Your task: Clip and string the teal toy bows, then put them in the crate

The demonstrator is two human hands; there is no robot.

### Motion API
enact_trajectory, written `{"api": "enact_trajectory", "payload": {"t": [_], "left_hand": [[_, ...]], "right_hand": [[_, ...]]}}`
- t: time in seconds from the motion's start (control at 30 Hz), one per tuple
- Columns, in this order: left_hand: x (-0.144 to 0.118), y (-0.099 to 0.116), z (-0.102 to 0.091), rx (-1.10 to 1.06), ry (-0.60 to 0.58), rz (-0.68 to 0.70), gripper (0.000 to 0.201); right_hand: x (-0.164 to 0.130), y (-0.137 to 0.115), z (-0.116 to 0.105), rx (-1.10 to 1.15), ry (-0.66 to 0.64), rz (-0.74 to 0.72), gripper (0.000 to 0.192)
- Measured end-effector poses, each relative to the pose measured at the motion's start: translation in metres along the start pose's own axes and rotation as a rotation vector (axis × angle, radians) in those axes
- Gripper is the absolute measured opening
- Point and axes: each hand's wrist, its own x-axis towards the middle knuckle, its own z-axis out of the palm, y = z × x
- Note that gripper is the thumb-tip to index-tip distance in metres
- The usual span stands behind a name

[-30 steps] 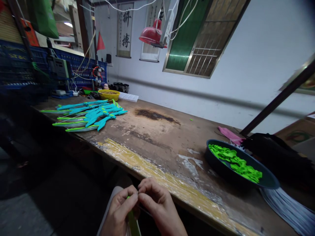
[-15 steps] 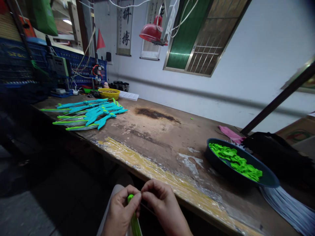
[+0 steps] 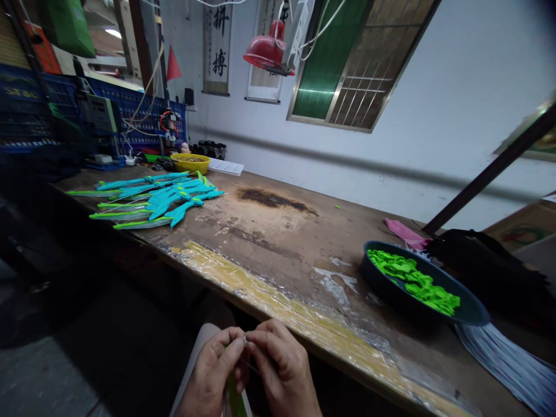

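My left hand (image 3: 214, 370) is closed round a long, narrow green plastic piece (image 3: 236, 399) that points down toward my lap. Its upper end is hidden by the fingers. My right hand (image 3: 284, 368) pinches a thin pale string (image 3: 251, 366), which runs down between the hands. The fingertips of both hands meet at a small whitish bit (image 3: 245, 340), too small to make out. Both hands are low in the view, just off the table's near edge.
Blue and green toy bows (image 3: 174, 197) lie piled on the table (image 3: 269, 231) at left. A dark round tray (image 3: 373, 278) of bright green pieces stands at right, beside a bundle of pale strings (image 3: 508, 359). Behind are a yellow bowl (image 3: 191, 167) and pink cloth (image 3: 407, 233).
My right hand has turned and its fingers have folded in closer to the left hand. The green piece's tip, visible before, is now covered. The view has shifted slightly.
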Motion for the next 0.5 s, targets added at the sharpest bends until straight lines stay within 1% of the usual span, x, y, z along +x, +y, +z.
{"api": "enact_trajectory", "payload": {"t": [0.1,0.2,0.27,0.3,0.33,0.4,0.47,0.5], "left_hand": [[0.0,-0.001,0.001,-0.058,-0.014,-0.007,0.037],[0.002,-0.005,0.001,-0.107,-0.036,-0.031,0.041],[0.003,-0.008,0.0,-0.105,-0.046,-0.038,0.042],[0.004,-0.009,0.0,-0.098,-0.043,-0.038,0.042],[0.005,-0.01,-0.001,-0.091,-0.037,-0.035,0.042],[0.006,-0.011,-0.002,-0.068,-0.022,-0.026,0.042],[0.005,-0.011,-0.003,-0.048,-0.014,-0.014,0.042],[0.005,-0.011,-0.003,-0.046,-0.012,-0.014,0.041]], "right_hand": [[0.002,-0.006,-0.001,-0.154,-0.013,-0.085,0.024],[0.004,-0.007,-0.001,-0.397,-0.027,-0.194,0.022],[0.005,-0.005,-0.001,-0.52,-0.009,-0.27,0.024],[0.005,-0.003,-0.001,-0.546,0.007,-0.284,0.025],[0.004,-0.001,-0.001,-0.542,0.024,-0.275,0.025],[0.003,0.001,-0.004,-0.457,0.056,-0.202,0.022],[0.001,0.001,-0.007,-0.342,0.041,-0.11,0.019],[0.001,0.001,-0.009,-0.296,0.012,-0.079,0.016]]}}
